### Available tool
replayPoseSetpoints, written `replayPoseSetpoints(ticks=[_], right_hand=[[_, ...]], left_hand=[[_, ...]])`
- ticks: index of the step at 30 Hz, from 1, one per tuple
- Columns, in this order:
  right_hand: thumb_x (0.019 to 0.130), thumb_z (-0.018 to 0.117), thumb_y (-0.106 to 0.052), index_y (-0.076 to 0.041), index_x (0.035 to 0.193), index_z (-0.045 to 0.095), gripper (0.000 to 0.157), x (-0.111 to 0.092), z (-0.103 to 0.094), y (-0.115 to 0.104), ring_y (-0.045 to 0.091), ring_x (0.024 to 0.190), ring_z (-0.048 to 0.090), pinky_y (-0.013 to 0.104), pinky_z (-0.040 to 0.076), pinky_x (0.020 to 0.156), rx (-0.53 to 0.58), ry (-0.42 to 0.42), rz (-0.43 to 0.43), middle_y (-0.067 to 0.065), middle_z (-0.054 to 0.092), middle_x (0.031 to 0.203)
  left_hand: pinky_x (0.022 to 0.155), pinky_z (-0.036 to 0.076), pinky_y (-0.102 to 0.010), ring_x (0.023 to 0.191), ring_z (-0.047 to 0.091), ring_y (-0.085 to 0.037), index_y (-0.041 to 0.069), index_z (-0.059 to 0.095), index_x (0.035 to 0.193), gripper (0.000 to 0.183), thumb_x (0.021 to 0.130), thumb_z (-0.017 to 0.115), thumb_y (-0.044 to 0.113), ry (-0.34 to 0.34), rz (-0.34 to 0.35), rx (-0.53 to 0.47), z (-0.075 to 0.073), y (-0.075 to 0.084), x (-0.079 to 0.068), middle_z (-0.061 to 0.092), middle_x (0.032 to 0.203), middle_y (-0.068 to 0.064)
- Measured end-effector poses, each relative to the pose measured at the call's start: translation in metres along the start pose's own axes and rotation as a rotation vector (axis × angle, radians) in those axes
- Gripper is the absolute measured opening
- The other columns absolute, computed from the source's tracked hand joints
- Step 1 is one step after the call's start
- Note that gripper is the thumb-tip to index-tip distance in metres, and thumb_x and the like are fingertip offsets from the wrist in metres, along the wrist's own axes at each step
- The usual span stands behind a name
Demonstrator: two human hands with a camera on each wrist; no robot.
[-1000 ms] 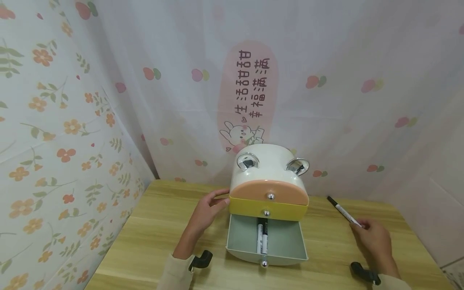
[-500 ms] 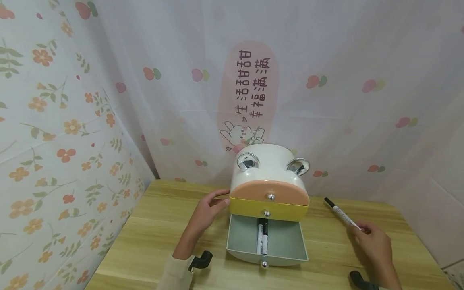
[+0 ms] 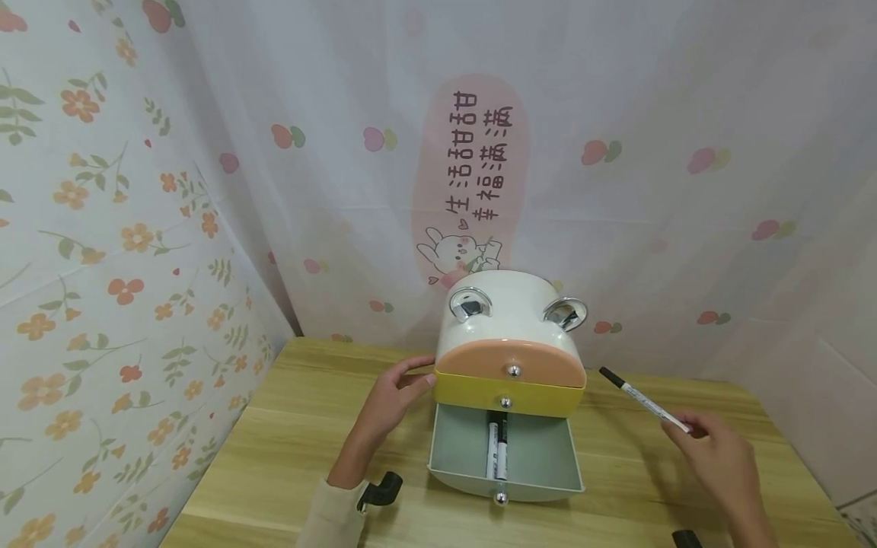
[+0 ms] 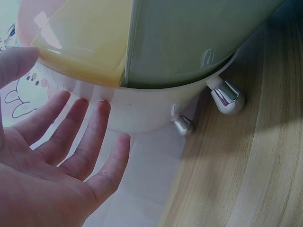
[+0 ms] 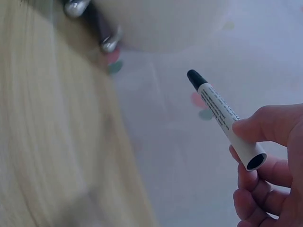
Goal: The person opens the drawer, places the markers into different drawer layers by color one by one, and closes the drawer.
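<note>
My right hand (image 3: 715,457) pinches a white marker (image 3: 646,401) with a black cap near its uncapped end, between thumb and fingers. In the right wrist view the marker (image 5: 220,109) points its cap away from the hand. A small frog-like drawer box (image 3: 507,312) stands mid-table, its white body topped by two silver eye-shaped rings. Its pale green bottom drawer (image 3: 541,453) is pulled out, with two markers (image 3: 497,449) lying side by side inside. My left hand (image 3: 384,403) rests its spread fingertips along the box's left side; the left wrist view shows the fingers (image 4: 97,125) against the white shell.
Above the green drawer, the yellow drawer (image 3: 473,392) and the orange top drawer (image 3: 479,361) are closed, each with a silver knob. The wooden table (image 3: 288,457) ends at a printed curtain (image 3: 342,251) behind, and a flowered curtain (image 3: 137,304) hangs on the left.
My right hand has lifted the marker off the table's right side, the cap end swinging left toward the box. The left hand and drawers stay where they were.
</note>
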State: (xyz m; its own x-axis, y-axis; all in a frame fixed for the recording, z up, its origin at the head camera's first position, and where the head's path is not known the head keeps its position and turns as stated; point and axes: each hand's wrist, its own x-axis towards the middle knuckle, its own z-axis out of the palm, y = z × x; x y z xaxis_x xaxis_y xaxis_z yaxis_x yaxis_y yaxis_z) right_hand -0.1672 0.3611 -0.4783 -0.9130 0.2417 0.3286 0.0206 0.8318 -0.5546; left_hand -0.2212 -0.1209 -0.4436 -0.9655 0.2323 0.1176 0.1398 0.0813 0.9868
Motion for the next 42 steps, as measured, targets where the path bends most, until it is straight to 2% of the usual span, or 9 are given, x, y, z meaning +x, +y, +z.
replayPoseSetpoints(ticks=[3, 9, 12, 18, 25, 31, 37, 42], right_hand=[[0.089, 0.072, -0.038, -0.017, 0.102, 0.072, 0.025, -0.008, -0.01, -0.01, -0.002, 0.074, 0.047, 0.025, 0.036, 0.054, 0.028, 0.016, -0.02, -0.006, 0.061, 0.09], [0.087, 0.077, -0.026, -0.018, 0.097, 0.071, 0.014, -0.023, -0.027, -0.026, -0.001, 0.073, 0.047, 0.02, 0.038, 0.051, 0.063, 0.075, -0.128, -0.012, 0.058, 0.088], [0.086, 0.077, -0.023, -0.02, 0.094, 0.07, 0.011, -0.03, -0.035, -0.032, -0.002, 0.076, 0.047, 0.017, 0.036, 0.058, 0.055, 0.071, -0.155, -0.014, 0.059, 0.088], [0.083, 0.08, -0.016, -0.027, 0.091, 0.069, 0.018, -0.038, -0.042, -0.05, -0.002, 0.081, 0.046, 0.016, 0.034, 0.063, 0.067, 0.036, -0.243, -0.013, 0.061, 0.087], [0.075, 0.084, -0.007, -0.031, 0.087, 0.068, 0.031, -0.043, -0.024, -0.077, 0.001, 0.082, 0.047, 0.016, 0.035, 0.068, 0.11, 0.013, -0.374, -0.014, 0.06, 0.085], [0.074, 0.084, -0.011, -0.035, 0.084, 0.066, 0.032, -0.042, 0.0, -0.094, 0.003, 0.083, 0.048, 0.018, 0.036, 0.072, 0.068, -0.018, -0.39, -0.017, 0.058, 0.085], [0.069, 0.082, -0.014, -0.031, 0.078, 0.063, 0.027, -0.035, 0.017, -0.111, 0.007, 0.079, 0.046, 0.026, 0.04, 0.064, -0.052, 0.021, -0.477, -0.02, 0.053, 0.08], [0.066, 0.082, -0.02, -0.025, 0.075, 0.062, 0.022, -0.03, 0.025, -0.124, 0.009, 0.075, 0.044, 0.029, 0.04, 0.058, -0.174, 0.032, -0.557, -0.016, 0.049, 0.078]], left_hand=[[0.099, 0.047, -0.05, 0.117, 0.06, -0.025, 0.015, 0.059, 0.132, 0.037, 0.097, 0.063, 0.026, -0.004, 0.01, -0.004, 0.0, -0.001, 0.0, 0.058, 0.133, -0.006], [0.1, 0.044, -0.056, 0.118, 0.06, -0.027, 0.012, 0.059, 0.133, 0.038, 0.097, 0.063, 0.025, -0.001, 0.018, -0.012, 0.001, -0.001, 0.001, 0.057, 0.134, -0.008], [0.101, 0.044, -0.056, 0.118, 0.059, -0.026, 0.013, 0.059, 0.132, 0.038, 0.097, 0.063, 0.026, 0.002, 0.003, -0.015, 0.001, -0.001, 0.001, 0.058, 0.134, -0.006], [0.1, 0.044, -0.055, 0.118, 0.06, -0.025, 0.015, 0.059, 0.132, 0.038, 0.096, 0.064, 0.028, 0.017, -0.01, -0.006, 0.001, -0.002, 0.002, 0.058, 0.134, -0.005], [0.099, 0.046, -0.051, 0.117, 0.061, -0.024, 0.014, 0.06, 0.131, 0.036, 0.097, 0.064, 0.025, 0.01, 0.013, -0.011, 0.002, -0.003, 0.001, 0.059, 0.132, -0.007], [0.1, 0.044, -0.055, 0.118, 0.059, -0.026, 0.014, 0.06, 0.132, 0.038, 0.097, 0.064, 0.026, 0.011, -0.013, -0.009, 0.003, -0.001, 0.001, 0.058, 0.134, -0.007], [0.1, 0.044, -0.056, 0.12, 0.058, -0.028, 0.016, 0.059, 0.133, 0.039, 0.096, 0.065, 0.027, 0.011, -0.022, -0.001, 0.0, -0.018, 0.009, 0.057, 0.135, -0.005], [0.099, 0.047, -0.05, 0.12, 0.059, -0.023, 0.021, 0.06, 0.132, 0.04, 0.095, 0.067, 0.033, 0.027, -0.019, 0.005, -0.001, -0.03, 0.014, 0.057, 0.135, 0.0]])
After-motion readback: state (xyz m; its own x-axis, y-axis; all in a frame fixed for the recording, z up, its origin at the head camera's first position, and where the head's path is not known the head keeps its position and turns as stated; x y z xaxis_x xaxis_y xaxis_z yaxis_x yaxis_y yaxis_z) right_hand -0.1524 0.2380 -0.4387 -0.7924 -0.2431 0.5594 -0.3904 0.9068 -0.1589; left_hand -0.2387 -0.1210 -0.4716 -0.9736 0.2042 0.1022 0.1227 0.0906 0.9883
